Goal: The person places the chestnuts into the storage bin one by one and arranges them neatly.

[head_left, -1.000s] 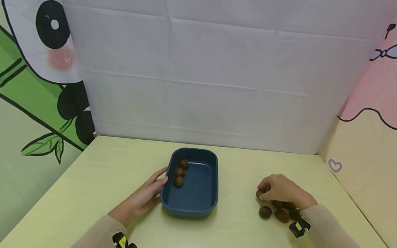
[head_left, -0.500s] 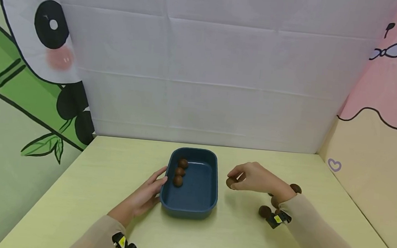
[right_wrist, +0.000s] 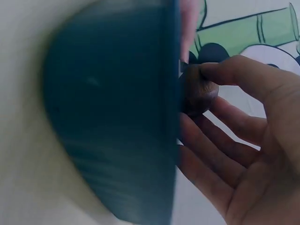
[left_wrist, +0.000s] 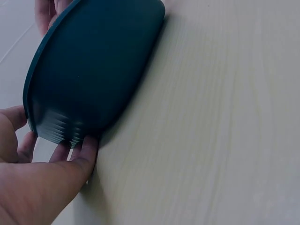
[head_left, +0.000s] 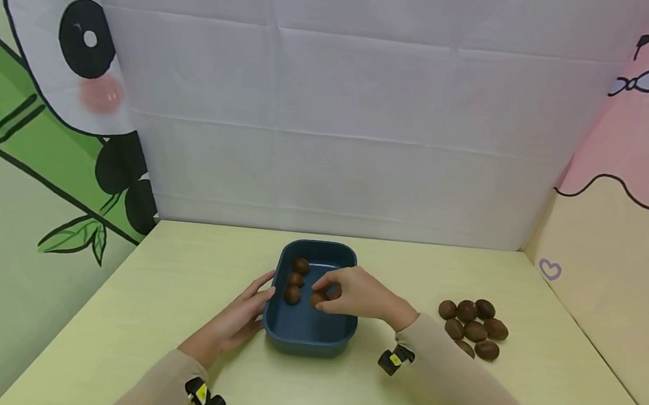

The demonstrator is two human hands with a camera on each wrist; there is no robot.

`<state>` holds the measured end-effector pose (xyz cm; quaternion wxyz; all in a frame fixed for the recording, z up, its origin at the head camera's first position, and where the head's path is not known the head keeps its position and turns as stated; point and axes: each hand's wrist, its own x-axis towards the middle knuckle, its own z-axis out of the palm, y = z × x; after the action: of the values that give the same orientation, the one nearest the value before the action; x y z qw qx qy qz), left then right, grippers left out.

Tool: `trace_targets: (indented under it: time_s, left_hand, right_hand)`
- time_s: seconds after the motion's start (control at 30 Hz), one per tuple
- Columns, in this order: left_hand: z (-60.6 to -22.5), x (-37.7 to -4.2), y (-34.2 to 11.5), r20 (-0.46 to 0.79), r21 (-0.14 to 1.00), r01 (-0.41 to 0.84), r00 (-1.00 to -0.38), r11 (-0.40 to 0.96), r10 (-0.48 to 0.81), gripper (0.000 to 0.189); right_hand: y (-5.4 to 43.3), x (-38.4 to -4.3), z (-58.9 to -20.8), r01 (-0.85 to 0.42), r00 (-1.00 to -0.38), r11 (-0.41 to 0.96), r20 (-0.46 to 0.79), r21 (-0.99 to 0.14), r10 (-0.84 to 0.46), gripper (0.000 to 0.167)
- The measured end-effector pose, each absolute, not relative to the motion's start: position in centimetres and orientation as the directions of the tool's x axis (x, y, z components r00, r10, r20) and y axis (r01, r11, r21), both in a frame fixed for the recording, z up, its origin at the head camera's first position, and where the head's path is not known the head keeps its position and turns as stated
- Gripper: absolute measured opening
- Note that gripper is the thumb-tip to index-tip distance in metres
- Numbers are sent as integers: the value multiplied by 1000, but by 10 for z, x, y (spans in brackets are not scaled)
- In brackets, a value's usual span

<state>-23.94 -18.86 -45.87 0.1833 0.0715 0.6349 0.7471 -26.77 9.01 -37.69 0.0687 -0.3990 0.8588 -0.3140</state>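
Observation:
A dark blue rectangular container (head_left: 309, 331) sits on the table, with 3 round brown nuts (head_left: 292, 295) lined up along its left inner side. My left hand (head_left: 237, 320) touches the container's left wall, fingers mostly straight; in the left wrist view its fingertips (left_wrist: 87, 146) lie against the ribbed end. Over the container's inside, my right hand (head_left: 359, 294) pinches another brown nut (head_left: 318, 300) between thumb and fingers. In the right wrist view that nut (right_wrist: 199, 91) shows just beyond the container's rim, partly hidden by it.
A cluster of several brown nuts (head_left: 475, 331) lies on the table (head_left: 400, 402) to the right, beside the right forearm. A white cloth panel (head_left: 353, 134) stands behind the table, with cartoon-printed panels on both sides.
My right hand has carried one nut leftward from the cluster to over the container. The left hand and the three nuts inside have stayed in place.

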Motion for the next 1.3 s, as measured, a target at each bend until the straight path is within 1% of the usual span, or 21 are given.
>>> trace_targets:
  time_s: [0.1, 0.27, 0.47, 0.57, 0.93, 1.17, 1.3]
  left_hand:
    - [-457, -240, -188, -129, 975, -183, -925, -124, 356, 64]
    - [-457, -240, -188, -129, 976, -184, -921, -119, 368, 64]
    - [-457, -240, -188, -135, 974, -191, -923, -122, 361, 63]
    - [-457, -241, -187, -141, 973, -196, -924, -123, 355, 62]
    - [-459, -240, -189, -136, 974, -191, -924, -121, 359, 65]
    - [-458, -240, -189, -130, 975, -186, -922, -124, 364, 64]
    - [-457, -239, -189, -125, 976, -181, -919, -120, 375, 64]
  right_hand:
    - [72, -272, -388, -665, -667, 500, 140, -554, -732, 27]
    - [46, -276, -406, -685, -662, 542, 104, -487, -742, 26]
    - [29, -277, -416, -679, -678, 569, 99, -464, -728, 22]
    - [25, -277, -418, -675, -687, 579, 104, -458, -719, 23]
    - [20, -278, -425, -695, -686, 576, 159, -431, -710, 22]
    - [22, -278, -423, -690, -692, 583, 154, -429, -705, 23]
    - [26, -277, -419, -697, -680, 573, 144, -431, -719, 25]
